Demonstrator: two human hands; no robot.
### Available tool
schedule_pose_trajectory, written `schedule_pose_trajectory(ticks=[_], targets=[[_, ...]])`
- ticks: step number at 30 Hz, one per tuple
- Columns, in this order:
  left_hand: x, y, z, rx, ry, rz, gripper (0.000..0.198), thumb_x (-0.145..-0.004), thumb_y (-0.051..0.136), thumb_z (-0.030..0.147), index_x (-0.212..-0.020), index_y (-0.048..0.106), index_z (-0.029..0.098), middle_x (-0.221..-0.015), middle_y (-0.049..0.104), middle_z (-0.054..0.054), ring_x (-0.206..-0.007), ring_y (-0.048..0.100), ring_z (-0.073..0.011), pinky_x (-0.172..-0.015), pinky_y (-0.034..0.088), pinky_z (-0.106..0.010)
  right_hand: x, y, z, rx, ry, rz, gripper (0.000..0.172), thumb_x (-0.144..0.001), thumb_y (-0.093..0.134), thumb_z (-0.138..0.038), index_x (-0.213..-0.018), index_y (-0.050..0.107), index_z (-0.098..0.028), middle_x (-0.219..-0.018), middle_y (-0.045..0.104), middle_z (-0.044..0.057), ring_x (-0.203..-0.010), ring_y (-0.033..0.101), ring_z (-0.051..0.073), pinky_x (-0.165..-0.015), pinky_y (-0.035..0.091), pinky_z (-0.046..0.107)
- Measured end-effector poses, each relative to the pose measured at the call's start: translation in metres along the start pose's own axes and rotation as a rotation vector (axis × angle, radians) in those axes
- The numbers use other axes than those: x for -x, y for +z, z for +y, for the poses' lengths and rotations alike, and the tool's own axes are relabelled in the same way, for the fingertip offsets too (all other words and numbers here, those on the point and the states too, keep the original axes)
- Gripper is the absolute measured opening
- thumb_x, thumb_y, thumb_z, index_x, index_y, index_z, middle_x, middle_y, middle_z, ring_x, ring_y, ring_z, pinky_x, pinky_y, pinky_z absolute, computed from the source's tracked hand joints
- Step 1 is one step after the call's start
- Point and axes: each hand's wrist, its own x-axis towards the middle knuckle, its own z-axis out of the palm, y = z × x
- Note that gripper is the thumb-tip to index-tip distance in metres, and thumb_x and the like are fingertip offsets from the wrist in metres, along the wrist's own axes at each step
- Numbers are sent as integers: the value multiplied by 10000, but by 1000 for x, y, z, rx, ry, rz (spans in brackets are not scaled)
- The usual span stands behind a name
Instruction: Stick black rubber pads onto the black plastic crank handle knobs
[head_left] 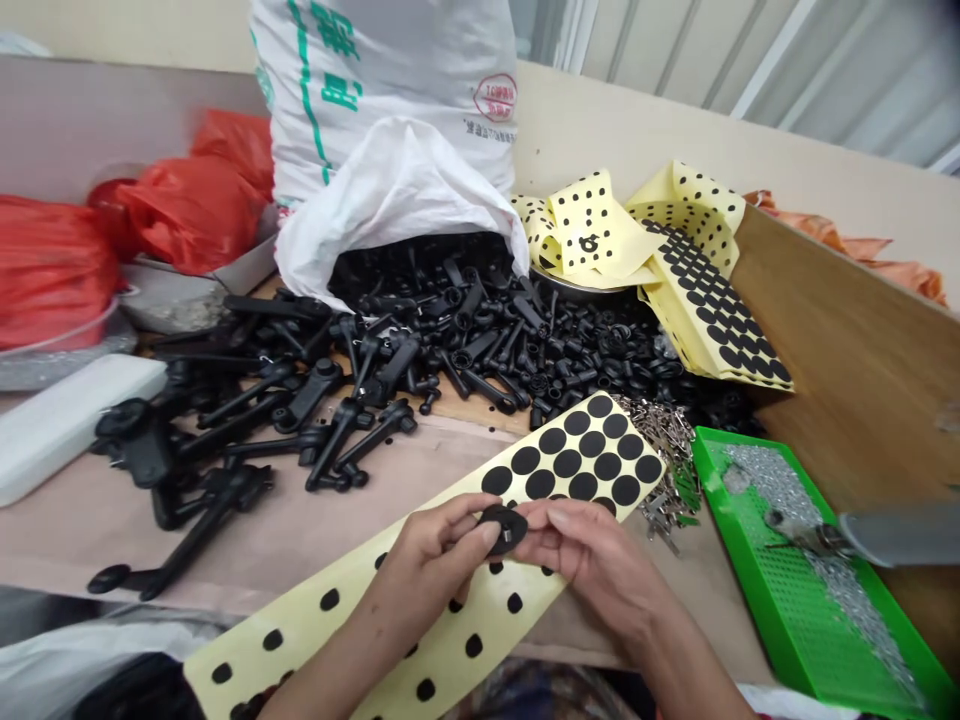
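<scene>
Between my two hands is a small round black disc [507, 528] with a lighter slot-like spot at its middle. My left hand [450, 545] pinches its left edge, thumb on top. The fingertips of my right hand [589, 545] close on its right edge. Below both hands lies a long yellow backing sheet [431, 630]. Round black stickers [568, 463] fill its upper right part, while smaller black dots mark the lower left part. My fingers partly hide the sheet's middle.
A white woven sack [405, 190] spills black plastic crank handles [390, 370] across the table. Several yellow sticker sheets [712, 300] lie at the back right. Small metal clips [660, 430] sit beside a green tray [765, 560] with tiny metal parts and a power driver [825, 540]. Red bags [187, 205] stand left.
</scene>
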Motion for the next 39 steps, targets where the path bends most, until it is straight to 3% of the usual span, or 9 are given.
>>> schedule_pose_trajectory(ticks=[5,10,16,20,25,26,30,33,39], targets=[[5,-1,-1,69,10,25,400,-786,563,444,-1061,581,154,-658,588,0,-494,434,-96,-454,407,-204,1,5,3,14,-78,25,257,-847,572,-342,-1044,628,-186,-858,687,57,-753,632,164,-779,471,332],[17,2,3,72,28,-35,320,-800,555,316,-1080,583,162,-657,568,20,-498,405,-77,-459,381,-181,6,25,7,679,-275,9,244,-930,433,-345,-1060,605,-233,-780,622,5,-702,572,139,-654,448,245],[31,10,-10,198,-1,23,298,-751,579,253,-1030,577,149,-684,537,25,-485,393,-60,-446,362,-176,13,40,29,1068,-582,-96,337,-929,325,-140,-1201,486,-256,-1055,628,50,-960,593,191,-860,453,308],[44,8,-17,153,-6,54,337,-731,568,257,-1053,563,156,-746,569,6,-523,445,-79,-442,379,-170,19,40,42,1139,-579,-108,402,-905,366,-145,-1271,444,-293,-1150,618,63,-1017,599,236,-865,491,356],[110,-52,3,-78,-89,146,314,-715,629,246,-1024,675,211,-858,676,-20,-737,596,-174,-602,468,-196,23,15,27,1212,-466,-245,405,-841,557,-276,-1233,484,-344,-977,674,67,-816,664,225,-613,562,275],[128,-68,9,-329,-90,217,312,-731,626,276,-1034,689,235,-899,691,-21,-812,613,-199,-683,484,-213,22,6,20,1244,-464,-257,346,-846,548,-279,-1185,528,-348,-993,677,74,-834,666,224,-578,549,260],[181,-113,22,-1027,-159,482,429,-784,549,459,-1135,634,225,-1041,695,-31,-901,636,-246,-813,485,-316,19,-28,-7,1403,-511,89,209,-827,544,-351,-1019,596,-287,-982,660,94,-832,646,240,-607,508,315],[174,-106,7,-1173,-61,643,494,-844,451,519,-1188,553,179,-1105,660,-34,-978,613,-247,-894,450,-378,23,-41,-14,1538,-573,162,153,-858,496,-308,-976,576,-255,-990,625,115,-877,614,255,-734,475,381],[93,-45,-45,-1221,555,275,411,-879,454,400,-1278,492,313,-1357,514,-24,-1198,502,-237,-968,423,-320,27,-44,3,1798,-618,248,170,-860,453,-181,-982,571,-185,-980,587,121,-899,556,273,-780,467,429]])
